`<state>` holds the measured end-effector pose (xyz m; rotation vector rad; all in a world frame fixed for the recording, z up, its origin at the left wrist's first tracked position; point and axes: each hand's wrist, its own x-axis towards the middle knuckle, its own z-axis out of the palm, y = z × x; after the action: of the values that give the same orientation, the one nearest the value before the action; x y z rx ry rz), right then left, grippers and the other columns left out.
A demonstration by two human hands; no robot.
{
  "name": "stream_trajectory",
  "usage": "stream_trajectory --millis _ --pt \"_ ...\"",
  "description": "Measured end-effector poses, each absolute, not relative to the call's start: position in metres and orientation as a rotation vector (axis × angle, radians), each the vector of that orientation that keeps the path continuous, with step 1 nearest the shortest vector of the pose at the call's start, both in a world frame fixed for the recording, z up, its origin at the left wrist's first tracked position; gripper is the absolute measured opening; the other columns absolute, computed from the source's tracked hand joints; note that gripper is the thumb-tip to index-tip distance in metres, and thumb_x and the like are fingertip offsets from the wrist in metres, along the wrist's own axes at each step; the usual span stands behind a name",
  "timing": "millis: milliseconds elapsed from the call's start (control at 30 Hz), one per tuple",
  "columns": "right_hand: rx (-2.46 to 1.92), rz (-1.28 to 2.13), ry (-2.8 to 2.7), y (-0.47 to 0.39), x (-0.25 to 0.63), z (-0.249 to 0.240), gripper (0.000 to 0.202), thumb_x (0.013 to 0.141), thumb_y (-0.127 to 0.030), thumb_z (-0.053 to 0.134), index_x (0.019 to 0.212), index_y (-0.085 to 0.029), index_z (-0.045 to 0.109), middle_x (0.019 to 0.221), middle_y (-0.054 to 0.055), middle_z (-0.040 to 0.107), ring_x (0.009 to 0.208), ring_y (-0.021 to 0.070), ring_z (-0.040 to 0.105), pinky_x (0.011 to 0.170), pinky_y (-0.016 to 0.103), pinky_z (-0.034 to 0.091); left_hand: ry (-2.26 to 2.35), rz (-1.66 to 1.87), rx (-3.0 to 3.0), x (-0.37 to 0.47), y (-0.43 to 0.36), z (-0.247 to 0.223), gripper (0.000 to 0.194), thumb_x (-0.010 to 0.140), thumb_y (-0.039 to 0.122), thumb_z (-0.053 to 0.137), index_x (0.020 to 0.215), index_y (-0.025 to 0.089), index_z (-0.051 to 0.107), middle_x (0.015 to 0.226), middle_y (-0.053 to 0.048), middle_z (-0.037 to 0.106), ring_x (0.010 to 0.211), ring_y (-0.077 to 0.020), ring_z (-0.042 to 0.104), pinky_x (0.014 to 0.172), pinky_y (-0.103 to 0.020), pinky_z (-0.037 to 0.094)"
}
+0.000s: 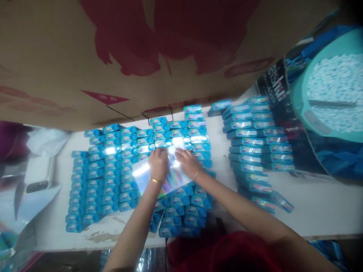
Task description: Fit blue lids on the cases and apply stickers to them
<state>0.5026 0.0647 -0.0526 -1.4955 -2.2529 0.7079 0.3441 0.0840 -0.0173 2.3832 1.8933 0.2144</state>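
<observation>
A shiny holographic sheet (178, 179) lies tilted over rows of small blue boxes (110, 181) on the table. My left hand (159, 164) is closed at the upper part of the sheet, fingers curled over it. Just to its right, my right hand (188, 162) has its fingers bent and drawn together over the sheet's upper right side. Blur and glare hide whether a small piece sits in the right fingertips. Beneath the sheet, some of the boxes are covered from view.
More blue boxes (249, 151) stand in stacked columns on the right. A teal basin (302, 98) of small pale pieces is at the far right. Behind the rows rises a large cardboard carton (136, 90). A white object (38, 172) lies on the left of the white table (317, 207).
</observation>
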Motion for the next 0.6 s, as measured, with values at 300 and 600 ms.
stream_trajectory --millis 300,600 --pt "-1.455 0.789 -2.161 0.068 0.504 -0.055 0.04 0.084 -0.007 0.046 0.12 -0.014 0.064 0.133 0.016 0.055 0.112 0.0272 0.05 0.097 0.046 0.044 1.645 0.742 2.117 0.35 0.055 0.006 0.011 0.089 0.024 0.052 0.084 0.018 0.059 0.089 -0.009 0.063 0.087 -0.0204 0.057 0.08 -0.035 0.046" --pt "-1.34 1.462 -1.086 0.057 0.513 -0.002 0.043 0.094 -0.051 0.036 0.099 -0.02 0.065 0.099 0.006 0.066 0.093 0.0194 0.06 0.086 0.035 0.048 1.652 1.441 0.799 0.375 0.043 0.055 0.022 0.072 0.03 0.074 0.077 0.017 0.058 0.069 0.003 0.061 0.068 -0.0106 0.06 0.071 -0.025 0.048"
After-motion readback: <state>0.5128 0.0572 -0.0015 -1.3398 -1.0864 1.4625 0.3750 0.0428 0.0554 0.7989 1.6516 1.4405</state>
